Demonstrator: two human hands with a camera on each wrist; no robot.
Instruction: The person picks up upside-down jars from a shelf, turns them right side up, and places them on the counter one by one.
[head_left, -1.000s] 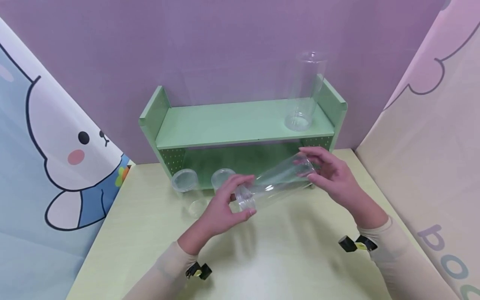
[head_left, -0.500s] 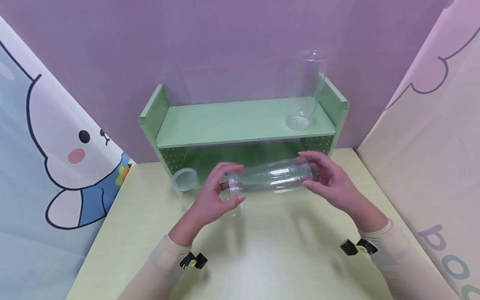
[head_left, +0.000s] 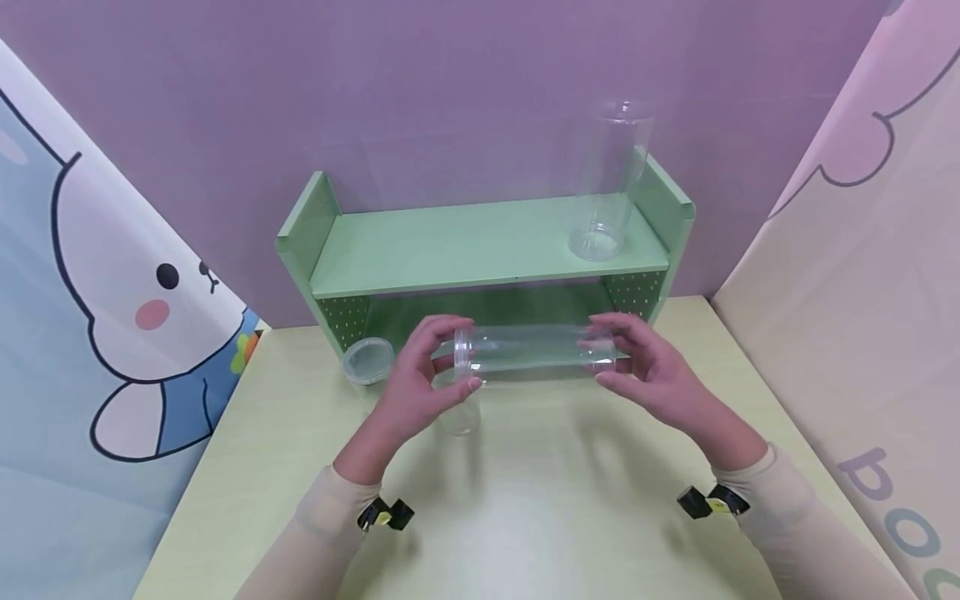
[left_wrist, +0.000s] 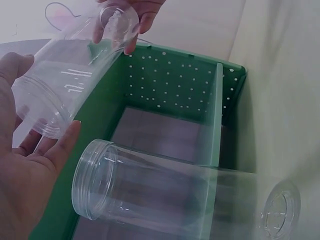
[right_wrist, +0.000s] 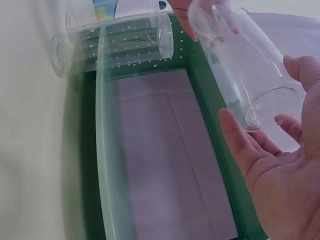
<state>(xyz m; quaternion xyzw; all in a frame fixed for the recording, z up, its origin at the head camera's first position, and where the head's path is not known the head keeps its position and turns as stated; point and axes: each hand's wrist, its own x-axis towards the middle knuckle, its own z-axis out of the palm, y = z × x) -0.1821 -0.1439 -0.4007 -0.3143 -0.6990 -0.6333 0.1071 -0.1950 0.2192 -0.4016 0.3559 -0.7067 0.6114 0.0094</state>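
Note:
Between my two hands a clear plastic jar [head_left: 532, 348] lies level in the air, in front of the lower part of the green shelf [head_left: 465, 246]. Curled round its ridged rim end are the thumb and fingers of my left hand [head_left: 412, 387]. My right hand [head_left: 660, 375] grips the smooth base end, with fingertips above and thumb below. In the left wrist view the rim of the held jar [left_wrist: 45, 105] shows inside the left hand's grasp. Its base end sits within the right hand [right_wrist: 285, 185] in the right wrist view.
A tall clear jar [head_left: 609, 183] stands on the shelf top at right. Another jar [head_left: 369, 361] stands on the table [head_left: 540, 517] at left. A further jar [left_wrist: 160, 190] stands near the left hand, mostly hidden in the head view. A purple backdrop [head_left: 480, 92] rises behind.
The held jar has swung from a slant to level as its rim end rose and went left with my left hand. That hand now covers most of one standing jar.

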